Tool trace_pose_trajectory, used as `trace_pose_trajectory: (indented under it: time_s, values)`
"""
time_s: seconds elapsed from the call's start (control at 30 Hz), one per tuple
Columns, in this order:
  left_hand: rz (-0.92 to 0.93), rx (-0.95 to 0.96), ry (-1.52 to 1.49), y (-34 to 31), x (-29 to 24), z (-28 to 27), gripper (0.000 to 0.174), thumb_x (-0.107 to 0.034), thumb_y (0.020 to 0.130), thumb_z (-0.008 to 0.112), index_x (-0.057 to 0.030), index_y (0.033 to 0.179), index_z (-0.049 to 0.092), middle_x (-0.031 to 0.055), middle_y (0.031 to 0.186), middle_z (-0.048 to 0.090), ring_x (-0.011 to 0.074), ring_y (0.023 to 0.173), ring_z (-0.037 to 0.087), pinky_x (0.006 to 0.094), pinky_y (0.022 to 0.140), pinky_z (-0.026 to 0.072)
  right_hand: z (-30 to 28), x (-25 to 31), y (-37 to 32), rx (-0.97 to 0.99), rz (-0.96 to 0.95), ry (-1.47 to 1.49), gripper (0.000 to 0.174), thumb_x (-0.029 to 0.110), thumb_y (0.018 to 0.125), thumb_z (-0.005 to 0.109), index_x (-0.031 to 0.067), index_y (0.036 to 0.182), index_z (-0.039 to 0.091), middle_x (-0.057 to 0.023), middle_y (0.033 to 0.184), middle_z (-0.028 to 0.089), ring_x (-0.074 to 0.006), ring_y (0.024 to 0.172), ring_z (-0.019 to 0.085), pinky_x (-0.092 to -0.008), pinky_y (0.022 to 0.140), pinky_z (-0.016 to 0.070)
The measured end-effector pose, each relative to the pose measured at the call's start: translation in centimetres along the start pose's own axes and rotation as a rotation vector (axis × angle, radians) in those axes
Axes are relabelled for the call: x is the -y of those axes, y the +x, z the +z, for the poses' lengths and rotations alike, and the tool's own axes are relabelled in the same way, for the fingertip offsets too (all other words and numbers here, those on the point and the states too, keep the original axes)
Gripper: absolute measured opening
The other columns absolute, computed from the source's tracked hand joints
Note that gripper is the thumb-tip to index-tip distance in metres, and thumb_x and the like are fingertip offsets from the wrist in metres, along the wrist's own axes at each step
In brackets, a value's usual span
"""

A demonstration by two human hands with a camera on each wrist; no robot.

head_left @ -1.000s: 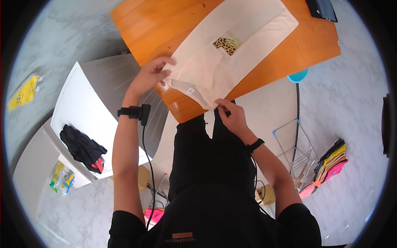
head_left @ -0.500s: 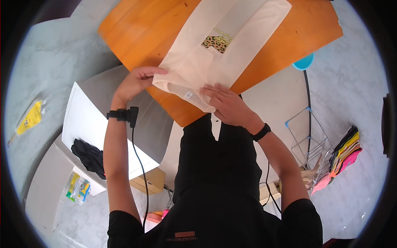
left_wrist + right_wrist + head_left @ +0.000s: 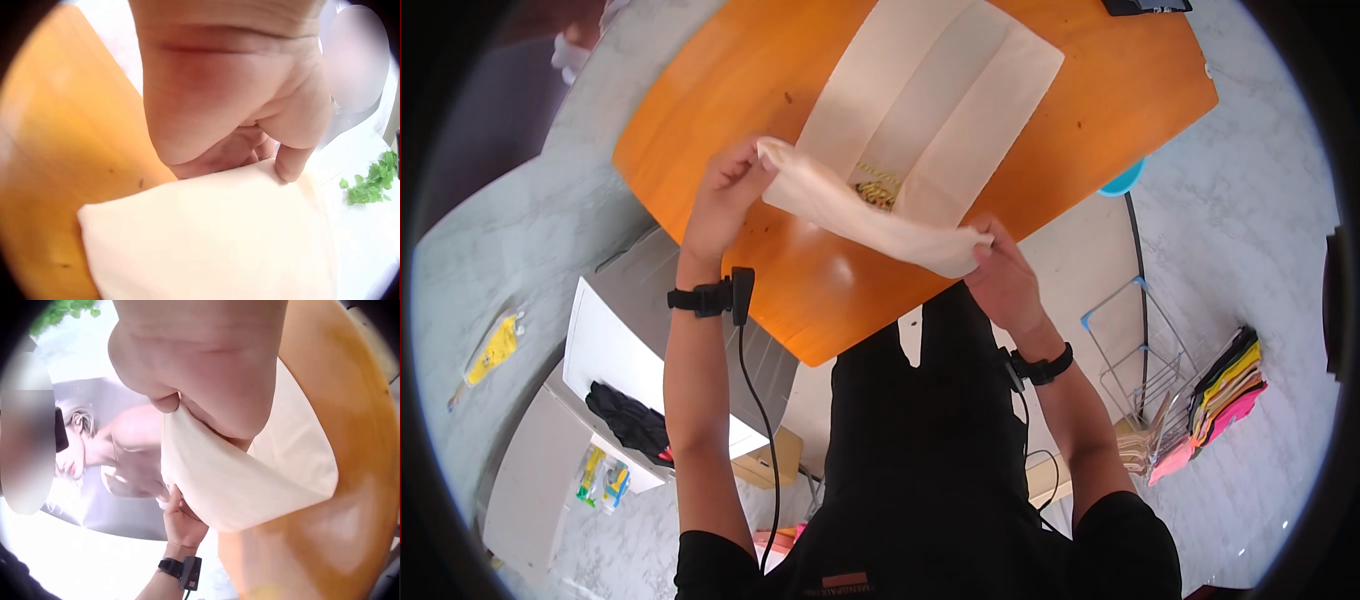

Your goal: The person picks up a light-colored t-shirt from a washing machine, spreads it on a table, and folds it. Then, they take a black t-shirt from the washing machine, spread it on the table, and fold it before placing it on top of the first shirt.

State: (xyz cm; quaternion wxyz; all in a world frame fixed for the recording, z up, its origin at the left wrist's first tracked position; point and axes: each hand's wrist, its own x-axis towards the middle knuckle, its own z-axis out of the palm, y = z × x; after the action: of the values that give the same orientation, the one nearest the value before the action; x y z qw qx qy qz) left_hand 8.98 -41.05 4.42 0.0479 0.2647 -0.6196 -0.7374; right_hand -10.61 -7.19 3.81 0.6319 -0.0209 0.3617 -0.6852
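Note:
A cream shirt [image 3: 985, 110] with leopard print and gold lettering lies lengthwise on the orange wooden table, its side panels folded inward over a greyer middle strip. Its near end is raised and turned over toward the print, which it partly covers. At one corner of that raised edge, my left hand [image 3: 725, 195] pinches the cloth between thumb and fingers. The other corner is gripped by my right hand [image 3: 1005, 275]. In the left wrist view the thumb presses on the cream cloth [image 3: 206, 244]; the right wrist view shows the cloth [image 3: 225, 481] stretched between both hands.
The orange table [image 3: 700, 110] has a dark object [image 3: 1145, 6] at its far right edge. A white cabinet [image 3: 605, 330] bearing black cloth [image 3: 628, 418] stands left. To the right are a wire rack [image 3: 1135, 350] with coloured clothes [image 3: 1225, 390] and a blue basin [image 3: 1122, 180].
Both hands have taken the shirt's near end by its corners and lifted it, turning it away from the body over the print. Earlier, the right hand lay flatter on the cloth.

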Motion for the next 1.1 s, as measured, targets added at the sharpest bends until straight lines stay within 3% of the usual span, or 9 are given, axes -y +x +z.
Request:
trace_pose_trajectory:
  time_s: [0.13,0.2,0.33,0.47,0.53,0.63,0.77,1.0,1.1]
  values:
    - [-0.062,-0.077,-0.143,8.0,-4.4,3.0,0.025,-0.024,0.111,0.062,-0.0027,0.121,0.071,-0.0026,0.105,0.072,0.0054,0.099,0.063,0.0250,0.090,0.0503,-0.9,6.8,3.2,-0.058,-0.117,0.097,0.028,0.019,0.113,0.046,0.0056,0.137,0.049,-0.0088,0.146,0.058,-0.0210,0.144,0.051,-0.0406,0.122,0.0374]
    - [-0.078,-0.063,-0.159,12.0,-6.3,4.0,0.027,-0.026,0.111,0.062,-0.0032,0.121,0.071,-0.0019,0.105,0.072,0.0049,0.098,0.064,0.0247,0.088,0.0506,-0.6,10.5,5.1,-0.190,-0.139,0.181,0.025,0.017,0.112,0.045,0.0051,0.133,0.051,-0.0077,0.136,0.062,-0.0184,0.132,0.058,-0.0376,0.114,0.0440]
    - [-0.128,-0.109,-0.102,19.9,-8.7,6.1,0.030,-0.029,0.110,0.063,-0.0030,0.123,0.071,-0.0017,0.104,0.072,0.0055,0.096,0.064,0.0245,0.085,0.0516,-3.6,15.5,9.4,-0.217,-0.192,0.167,0.033,0.019,0.113,0.045,0.0012,0.141,0.049,-0.0106,0.143,0.060,-0.0203,0.137,0.056,-0.0377,0.116,0.0440]
    - [-0.269,-0.069,0.036,26.8,-4.3,5.3,0.029,-0.026,0.109,0.064,-0.0015,0.123,0.071,-0.0014,0.104,0.072,0.0079,0.094,0.066,0.0246,0.084,0.0524,-7.7,17.1,13.6,-0.352,-0.202,0.172,0.031,0.019,0.112,0.048,0.0003,0.137,0.052,-0.0112,0.135,0.065,-0.0214,0.126,0.064,-0.0382,0.110,0.0501]
    - [-0.295,-0.128,0.138,27.5,-4.4,5.9,0.025,-0.026,0.108,0.065,-0.0045,0.120,0.072,-0.0031,0.103,0.072,0.0063,0.092,0.065,0.0245,0.082,0.0513,-10.1,16.6,15.4,-0.545,-0.005,-0.006,0.026,0.018,0.111,0.053,0.0017,0.131,0.056,-0.0104,0.122,0.071,-0.0209,0.109,0.072,-0.0376,0.098,0.0575]
    - [-0.309,-0.173,0.184,27.5,-4.1,6.3,0.021,-0.025,0.107,0.066,-0.0079,0.117,0.073,-0.0050,0.102,0.072,0.0044,0.088,0.063,0.0239,0.078,0.0485,-9.7,16.0,15.7,-0.611,-0.045,-0.057,0.022,0.017,0.110,0.057,0.0027,0.127,0.059,-0.0088,0.113,0.073,-0.0183,0.096,0.074,-0.0356,0.086,0.0613]
    - [-0.322,-0.166,0.223,27.0,-4.9,5.6,0.021,-0.023,0.107,0.067,-0.0075,0.119,0.073,-0.0045,0.103,0.073,0.0040,0.086,0.062,0.0230,0.074,0.0461,-8.1,16.4,15.7,-0.656,-0.058,-0.091,0.022,0.017,0.110,0.058,0.0029,0.127,0.059,-0.0083,0.114,0.072,-0.0161,0.096,0.073,-0.0332,0.083,0.0611]
    - [-0.310,-0.237,0.185,26.9,-5.9,5.6,0.022,-0.021,0.108,0.064,-0.0049,0.123,0.070,-0.0001,0.103,0.074,0.0077,0.087,0.065,0.0263,0.075,0.0508,-7.0,18.3,17.1,-0.694,-0.149,-0.219,0.023,0.016,0.110,0.057,0.0014,0.127,0.061,-0.0061,0.099,0.072,-0.0113,0.078,0.068,-0.0292,0.067,0.0583]
    - [-0.303,-0.205,0.212,26.9,-5.3,5.2,0.023,-0.024,0.108,0.064,-0.0081,0.122,0.070,-0.0025,0.103,0.074,0.0062,0.090,0.065,0.0268,0.084,0.0504,-7.7,18.7,18.0,-0.706,-0.180,-0.264,0.022,0.017,0.110,0.059,0.0017,0.125,0.062,-0.0055,0.094,0.072,-0.0093,0.074,0.066,-0.0276,0.060,0.0546]
